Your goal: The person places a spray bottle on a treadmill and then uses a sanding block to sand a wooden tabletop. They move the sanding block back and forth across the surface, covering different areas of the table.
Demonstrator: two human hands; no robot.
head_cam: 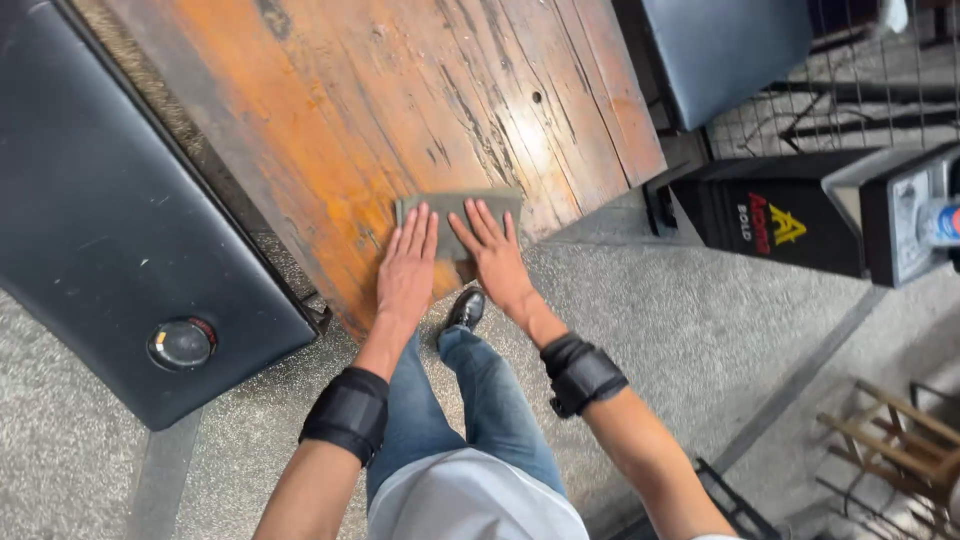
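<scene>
Hands, left (405,268) and right (492,255), press fingers spread flat on grey cloth (458,207) atop wooden table (400,100).

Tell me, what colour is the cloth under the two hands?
The cloth is a dull grey-green; the head view shows it, flat on the worn orange-brown wooden table.

Black wrist bands, blue jeans, white shirt, black shoe.

Bare tabletop (400,90) lies open ahead (scuffed wood), hemmed by black benches (110,220) leftward.
</scene>
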